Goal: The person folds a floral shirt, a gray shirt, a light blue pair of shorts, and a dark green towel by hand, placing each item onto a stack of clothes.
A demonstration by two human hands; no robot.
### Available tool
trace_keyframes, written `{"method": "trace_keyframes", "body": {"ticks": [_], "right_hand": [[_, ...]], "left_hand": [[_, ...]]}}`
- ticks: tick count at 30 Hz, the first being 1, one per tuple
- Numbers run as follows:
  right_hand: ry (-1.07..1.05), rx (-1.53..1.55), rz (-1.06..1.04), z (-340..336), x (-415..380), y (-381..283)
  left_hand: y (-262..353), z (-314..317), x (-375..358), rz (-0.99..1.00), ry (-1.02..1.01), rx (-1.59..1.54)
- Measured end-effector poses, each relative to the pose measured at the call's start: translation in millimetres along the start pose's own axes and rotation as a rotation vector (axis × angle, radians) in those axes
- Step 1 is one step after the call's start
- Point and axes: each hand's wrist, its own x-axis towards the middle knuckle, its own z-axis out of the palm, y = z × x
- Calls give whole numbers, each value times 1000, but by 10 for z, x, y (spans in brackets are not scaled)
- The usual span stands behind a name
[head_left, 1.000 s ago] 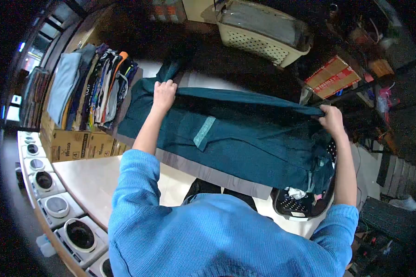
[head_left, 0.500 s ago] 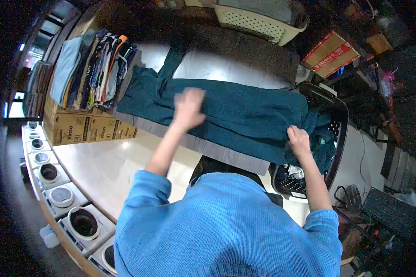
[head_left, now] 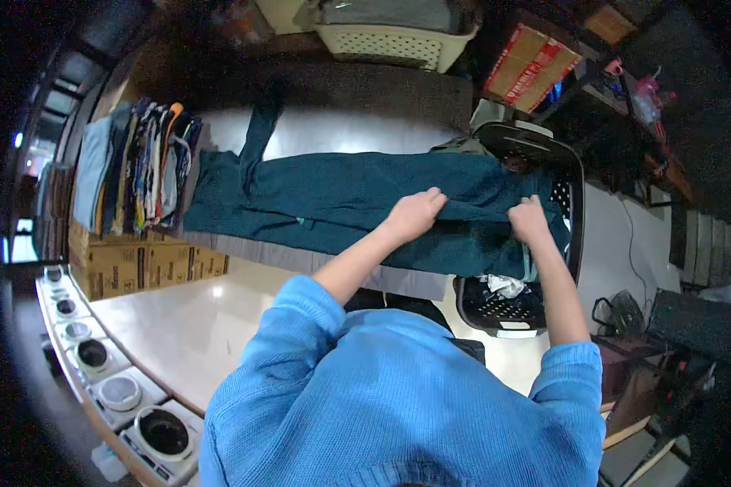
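Note:
A long dark teal dress (head_left: 341,191) lies stretched along the grey table, one sleeve reaching up at its left end. Its right end hangs over a black laundry basket (head_left: 577,243). My left hand (head_left: 415,216) is closed on the cloth right of the middle, fingers pinched together. Farther right, my right hand (head_left: 529,219) grips the same cloth close to the basket. Between the two hands the fabric is drawn up into a fold. White cloth (head_left: 503,286) shows inside the basket below the dress.
Folded clothes (head_left: 142,166) stand in a row at the table's left end, above cardboard boxes (head_left: 122,264). A cream basket (head_left: 398,45) sits beyond the table. At the upper right is a red-and-brown carton (head_left: 532,69). Washing machines (head_left: 122,394) line the lower left.
My left hand has moved right along the dress, from open over its left part to closed on the cloth. My right hand still grips near the basket. The view has shifted.

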Motion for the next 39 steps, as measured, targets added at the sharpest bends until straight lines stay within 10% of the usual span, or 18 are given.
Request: {"method": "trace_keyframes", "body": {"ticks": [5,11,14,21,31,39], "right_hand": [[31,-177,352,388,-204,1066],[375,-78,624,-154,-653,1675],[621,20,625,-48,-1247,1384],[207,224,663,1253,-2267,454],[522,654,198,-532,64,-1461],[302,510,35,-272,298,-1922]], "left_hand": [[126,-226,52,-87,-289,120],[177,-312,180,259,217,134],[224,-296,139,249,322,41],[93,329,-254,361,64,75],[44,177,-511,216,-106,-167],[-1089,-1098,-1580,-445,185,132]]}}
